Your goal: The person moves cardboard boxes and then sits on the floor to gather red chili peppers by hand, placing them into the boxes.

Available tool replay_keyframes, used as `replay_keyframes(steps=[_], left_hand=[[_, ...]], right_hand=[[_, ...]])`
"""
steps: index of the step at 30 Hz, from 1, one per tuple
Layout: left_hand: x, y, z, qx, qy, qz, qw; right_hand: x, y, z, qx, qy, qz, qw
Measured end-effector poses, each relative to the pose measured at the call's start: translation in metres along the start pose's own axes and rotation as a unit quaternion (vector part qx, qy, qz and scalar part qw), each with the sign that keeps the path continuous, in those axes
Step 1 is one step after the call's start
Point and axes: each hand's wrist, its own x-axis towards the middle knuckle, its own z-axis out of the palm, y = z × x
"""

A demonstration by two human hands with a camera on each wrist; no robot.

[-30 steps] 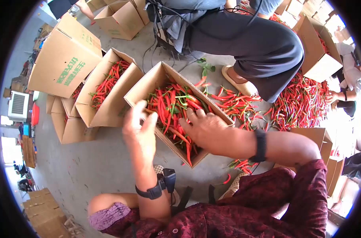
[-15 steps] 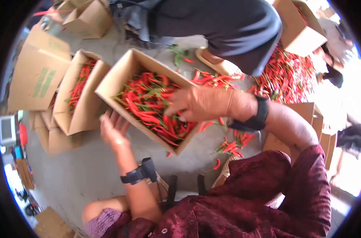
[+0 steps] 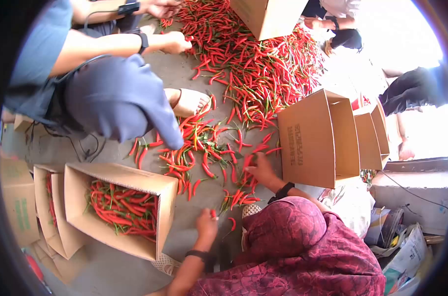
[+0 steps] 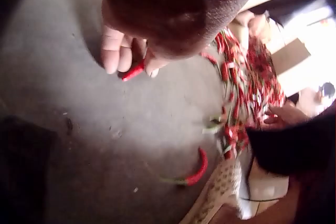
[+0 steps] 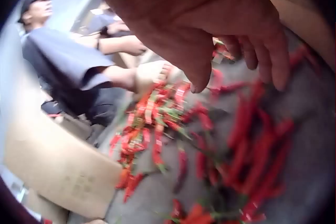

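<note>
In the head view my left hand [image 3: 206, 228] is low over the floor near the filled carton. Its thumb and fingers pinch a red chili pepper [image 4: 134, 70], whose end pokes out in the left wrist view. To the right, my right hand [image 3: 263, 173] reaches over loose chili peppers [image 3: 241, 183] on the floor. Thumb and fingers are spread apart in the right wrist view, with more chili peppers [image 5: 257, 150] below them. At the left stands an open carton [image 3: 162, 222] with many red chili peppers [image 3: 120, 207] lying inside.
A large chili heap [image 3: 253, 64] spreads at the back. Upright cartons [image 3: 308, 138] stand at my right, and other cartons [image 3: 61, 212] at the far left. Another person's sandalled foot [image 3: 190, 101] is beside the loose peppers. A single curved chili [image 4: 197, 169] lies near my shoe.
The head view has swung right. My right hand has left the carton for the floor peppers. My left hand, earlier beside the carton, now pinches a chili pepper.
</note>
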Motion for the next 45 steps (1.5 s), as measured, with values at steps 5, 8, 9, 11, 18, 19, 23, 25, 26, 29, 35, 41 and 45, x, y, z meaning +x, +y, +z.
replay_keyframes(steps=[5, 8, 9, 11, 18, 19, 23, 25, 26, 29, 35, 41, 45], left_hand=[[0.044, 0.092, -0.011, -0.003, 0.002, 0.004, 1.000], [0.086, 0.120, -0.042, 0.105, 0.182, 0.119, 0.970], [0.099, 0.130, -0.051, 0.101, 0.243, 0.137, 0.955], [0.130, 0.129, -0.060, 0.186, 0.311, 0.089, 0.928], [0.179, 0.104, -0.060, 0.208, 0.228, -0.014, 0.951], [0.178, 0.109, -0.058, 0.197, 0.226, -0.016, 0.954], [0.169, 0.136, -0.029, 0.101, 0.199, 0.004, 0.975], [0.173, 0.139, -0.013, 0.032, 0.168, 0.020, 0.985], [0.175, 0.135, -0.006, -0.017, 0.135, 0.009, 0.991], [0.180, 0.119, -0.007, -0.224, -0.002, -0.111, 0.968], [0.198, 0.167, -0.017, -0.430, -0.116, -0.117, 0.888], [0.226, 0.188, -0.022, -0.334, -0.141, -0.132, 0.923], [0.229, 0.197, -0.030, -0.330, -0.142, -0.122, 0.925]], right_hand=[[0.127, -0.087, -0.048, -0.189, 0.097, -0.205, 0.955], [0.242, -0.093, -0.096, -0.275, 0.317, -0.008, 0.908], [0.268, -0.098, -0.110, -0.248, 0.364, 0.087, 0.893], [0.294, -0.103, -0.133, -0.169, 0.369, 0.203, 0.891], [0.309, -0.046, -0.129, -0.152, 0.295, 0.180, 0.926], [0.301, -0.050, -0.126, -0.170, 0.284, 0.121, 0.936], [0.282, -0.009, -0.120, -0.145, 0.233, -0.009, 0.962], [0.254, -0.031, -0.122, -0.187, 0.193, -0.002, 0.963], [0.244, -0.044, -0.124, -0.159, 0.192, 0.031, 0.968], [0.267, -0.030, -0.135, -0.161, 0.248, 0.125, 0.947], [0.256, -0.047, -0.119, -0.116, 0.114, 0.117, 0.980], [0.189, -0.059, -0.090, -0.050, -0.085, -0.056, 0.994], [0.247, -0.029, -0.092, -0.033, 0.055, 0.146, 0.987]])
